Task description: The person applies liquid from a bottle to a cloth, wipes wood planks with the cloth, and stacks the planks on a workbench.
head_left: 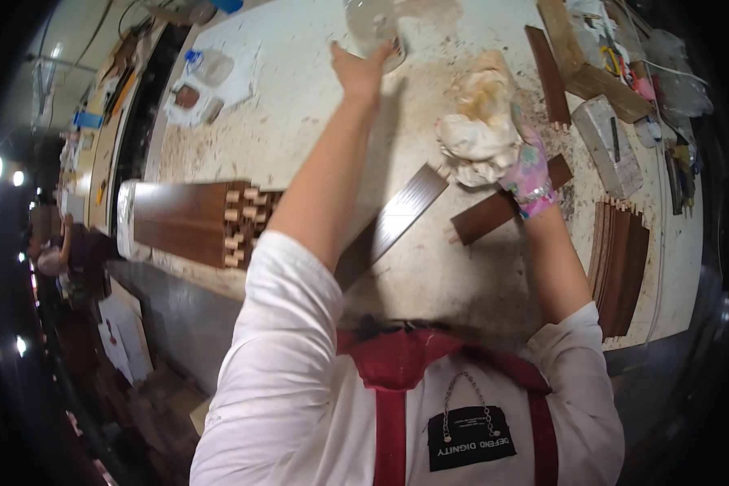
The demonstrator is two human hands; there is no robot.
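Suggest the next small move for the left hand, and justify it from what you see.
Probably close the left hand around the clear container it reaches at the bench's far edge. The gloved right hand already holds a cream rag by a dark wood strip.

Dark brown wood strips (393,219), cream stained rag (478,121), pink floral glove (530,174), white speckled bench (300,97), clear container (373,24)

sleeves: I see white short sleeves on both arms
straps: red apron straps
right hand (529,174): pink floral glove
chest: black patch, metal chain
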